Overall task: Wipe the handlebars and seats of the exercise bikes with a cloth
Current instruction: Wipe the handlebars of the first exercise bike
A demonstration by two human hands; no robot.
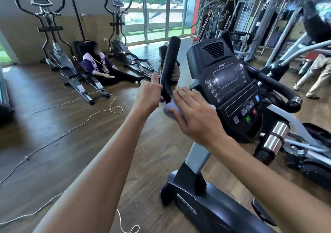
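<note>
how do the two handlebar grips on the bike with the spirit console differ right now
The upright black foam grip left of the console stands nearly vertical, with the left hand holding its lower part and the right hand pressing a pale blue cloth at its base. The curved black grip with a silver end cap right of the console runs low and sideways, with no hand or cloth on it. Both are black and padded.

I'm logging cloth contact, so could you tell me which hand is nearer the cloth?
Right. The right hand lies over the cloth; the left hand holds the upright handlebar just beside it.
</note>
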